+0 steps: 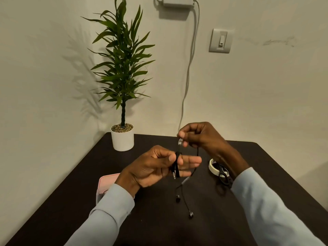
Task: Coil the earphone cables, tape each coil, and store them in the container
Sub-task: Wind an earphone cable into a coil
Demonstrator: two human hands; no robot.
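Note:
My left hand (156, 166) pinches a small coil of black earphone cable (177, 165) between thumb and fingers, the metal jack plug (174, 175) sticking out below. My right hand (198, 135), raised a little higher, grips the same cable near a silvery part (180, 142). From it the cable loops down past an inline remote (185, 180) to two earbuds (177, 198) (191, 214) hanging just above the dark table (177, 228). A pink container (108, 181) lies under my left wrist, partly hidden. A white tape roll (211, 166) lies beyond my right forearm.
Black scissors (224, 176) rest against the tape roll at the right. A potted plant in a white pot (122, 138) stands at the table's far left corner by the wall. A white wall cable (186, 86) runs down behind the table.

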